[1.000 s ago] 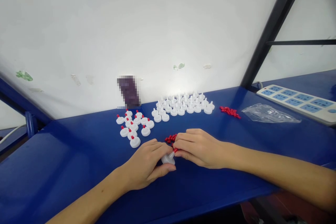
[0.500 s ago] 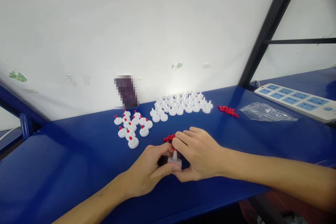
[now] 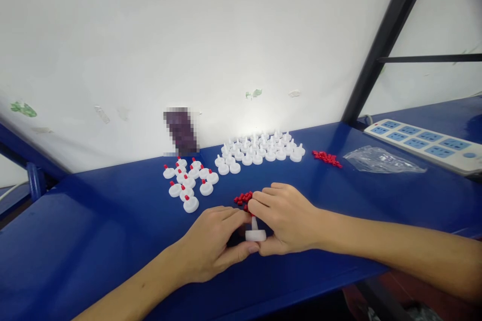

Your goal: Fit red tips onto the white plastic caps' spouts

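Between my two hands a white nozzle cap (image 3: pixel 255 235) stands upright, its spout topped by a small red tip (image 3: pixel 253 215). My left hand (image 3: pixel 213 243) is closed on it from the left, thumb low by the base and index finger near the spout's top. From the right, my right hand (image 3: pixel 288 218) closes on the same piece; its curled index finger presses at the red tip and its thumb is by the base. Just behind my fingers lies a small pile of loose red tips (image 3: pixel 243 197). My fingers partly hide the spout's top.
White nozzle caps with red tips (image 3: pixel 188 180) form a group at left. Bare-spouted white nozzle caps (image 3: pixel 258 150) stand along the wall. Farther right are more red tips (image 3: pixel 327 159), a clear plastic bag (image 3: pixel 382 160) and a power strip (image 3: pixel 425 141). A black post (image 3: pixel 380 45) rises behind.
The nozzle cap has shifted slightly right and now sits more upright, its base seen side-on. My left fingers have straightened a little across it. More loose red tips show behind my hands.
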### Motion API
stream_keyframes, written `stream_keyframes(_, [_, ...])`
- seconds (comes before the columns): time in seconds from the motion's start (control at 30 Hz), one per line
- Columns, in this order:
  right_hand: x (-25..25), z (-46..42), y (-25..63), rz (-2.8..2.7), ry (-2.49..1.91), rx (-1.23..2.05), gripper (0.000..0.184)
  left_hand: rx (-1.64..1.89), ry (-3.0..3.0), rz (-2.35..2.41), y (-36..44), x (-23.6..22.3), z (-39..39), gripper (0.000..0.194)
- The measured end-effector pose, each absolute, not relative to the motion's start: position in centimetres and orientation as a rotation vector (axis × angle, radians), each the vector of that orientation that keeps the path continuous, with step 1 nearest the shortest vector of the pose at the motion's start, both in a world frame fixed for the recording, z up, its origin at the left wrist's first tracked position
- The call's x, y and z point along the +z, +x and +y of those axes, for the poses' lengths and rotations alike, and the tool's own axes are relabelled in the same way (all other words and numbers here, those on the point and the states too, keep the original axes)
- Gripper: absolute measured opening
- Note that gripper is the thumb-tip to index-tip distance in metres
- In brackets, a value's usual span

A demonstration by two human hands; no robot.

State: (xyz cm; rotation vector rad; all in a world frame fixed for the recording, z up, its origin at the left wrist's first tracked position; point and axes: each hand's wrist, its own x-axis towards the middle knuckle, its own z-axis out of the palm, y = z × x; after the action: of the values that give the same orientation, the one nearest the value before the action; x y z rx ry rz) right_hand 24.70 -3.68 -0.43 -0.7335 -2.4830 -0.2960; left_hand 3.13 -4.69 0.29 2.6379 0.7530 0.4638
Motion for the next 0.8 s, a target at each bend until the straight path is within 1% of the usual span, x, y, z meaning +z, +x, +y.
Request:
stream_keyframes(0.17, [-1.0, -3.4, 24.7, -2.38, -0.514, -0.118, 0.033, 0.449, 2.846, 0.58, 3.2, -0.1, -4.9, 0.036])
stream_keyframes(0.23, [-1.2, -3.4, 24.6, -2.34, -0.451, -0.11, 0.032, 0.467, 2.88, 0.574, 3.4, -0.3, -4.9, 0.04])
stream_keyframes(0.33, [-1.3, -3.3, 24.5, -2.314, -0.346, -0.141, 0.031, 0.503, 2.925, 0.557, 3.7, -0.4, -5.1, 0.051])
stream_keyframes(0.4, [-1.3, -3.2, 24.4, -2.298, -0.279, -0.116, 0.032, 0.554, 2.947, 0.539, 4.1, -0.5, -5.2, 0.053])
stream_keyframes(0.6, [-1.1, -3.3, 24.4, -2.31, -0.287, -0.029, 0.027, 0.774, 2.946, 0.581, 4.9, -1.4, -5.3, 0.047])
stream_keyframes(0.8, [-1.3, -4.1, 24.1, -2.28, -0.26, -0.057, 0.024, 0.898, 2.972, 0.501, 4.8, -1.9, -5.4, 0.04])
